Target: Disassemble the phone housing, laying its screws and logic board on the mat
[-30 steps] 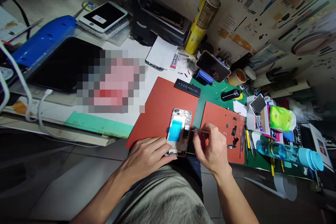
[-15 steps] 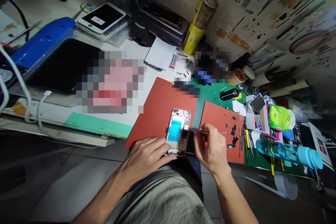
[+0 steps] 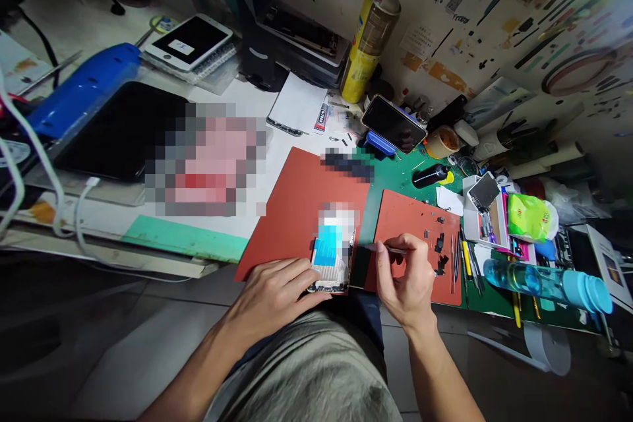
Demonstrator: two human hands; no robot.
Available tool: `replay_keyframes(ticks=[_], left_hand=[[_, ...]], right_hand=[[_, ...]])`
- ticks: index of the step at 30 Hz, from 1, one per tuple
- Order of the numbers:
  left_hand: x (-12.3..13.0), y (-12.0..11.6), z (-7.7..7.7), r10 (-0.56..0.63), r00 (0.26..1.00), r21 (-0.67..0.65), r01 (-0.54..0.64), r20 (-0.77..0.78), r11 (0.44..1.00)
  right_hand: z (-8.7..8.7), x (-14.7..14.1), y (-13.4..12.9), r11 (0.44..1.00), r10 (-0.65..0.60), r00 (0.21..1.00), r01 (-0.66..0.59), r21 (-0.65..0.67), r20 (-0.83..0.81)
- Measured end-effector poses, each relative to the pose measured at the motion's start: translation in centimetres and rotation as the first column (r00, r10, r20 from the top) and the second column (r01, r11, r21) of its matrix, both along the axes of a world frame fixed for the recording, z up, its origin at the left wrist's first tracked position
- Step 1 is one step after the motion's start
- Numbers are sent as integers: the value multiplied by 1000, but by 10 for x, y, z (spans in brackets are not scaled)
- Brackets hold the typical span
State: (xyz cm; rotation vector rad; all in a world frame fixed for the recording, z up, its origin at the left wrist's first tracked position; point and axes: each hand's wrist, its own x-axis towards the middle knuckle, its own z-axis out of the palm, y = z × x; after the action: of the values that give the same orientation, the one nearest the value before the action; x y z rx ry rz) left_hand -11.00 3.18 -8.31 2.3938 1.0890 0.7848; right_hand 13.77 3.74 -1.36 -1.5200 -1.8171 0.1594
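Since half a second ago the right hand [image 3: 406, 277] has drawn its thin metal tool [image 3: 390, 250] a little away from the opened phone [image 3: 330, 256], so the tip now sits just beside the phone's right edge rather than over it. The fingers are pinched around the tool. The left hand [image 3: 277, 293] stays pressed flat on the phone's lower left corner, fingers together. The phone lies on the large red mat [image 3: 297, 204] at the front edge of a cluttered workbench [image 3: 222, 105], against a wall covered in parts charts. A smaller red mat [image 3: 415, 224] to the right carries tiny dark parts (too small to identify). Behind stand a yellow spray can [image 3: 368, 36] and a propped black phone [image 3: 393, 124]; a blue water bottle [image 3: 544, 282] lies at the right edge.
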Motion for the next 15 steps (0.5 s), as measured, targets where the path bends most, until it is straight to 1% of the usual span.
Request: replay_keyframes(ticks=[2,4,6,8,11,13,15], left_hand=[[-1,0,3,-8,1000,-6,8,14,1000],[-2,1,8,-1,999,-22,2,49,1000],[0,2,15,37,994,-35,-33,99,999],[6,4,23,89,987,-43,-84,134,996],[23,13,35,136,973,-59,-127,186,990],[36,20,42,136,965,-86,-119,225,989],[49,26,47,107,962,-120,-79,249,990]], right_hand=[[0,2,-1,995,-76,987,67,-69,-142],[-3,3,-1,980,-164,930,115,-165,-330],[-7,5,0,961,-239,819,125,-245,-521],[-10,7,-1,948,-285,689,101,-301,-666],[-13,10,-4,925,-342,535,46,-378,-772],[-12,11,-7,913,-373,463,31,-406,-804],[-11,13,-10,909,-389,417,28,-417,-821]])
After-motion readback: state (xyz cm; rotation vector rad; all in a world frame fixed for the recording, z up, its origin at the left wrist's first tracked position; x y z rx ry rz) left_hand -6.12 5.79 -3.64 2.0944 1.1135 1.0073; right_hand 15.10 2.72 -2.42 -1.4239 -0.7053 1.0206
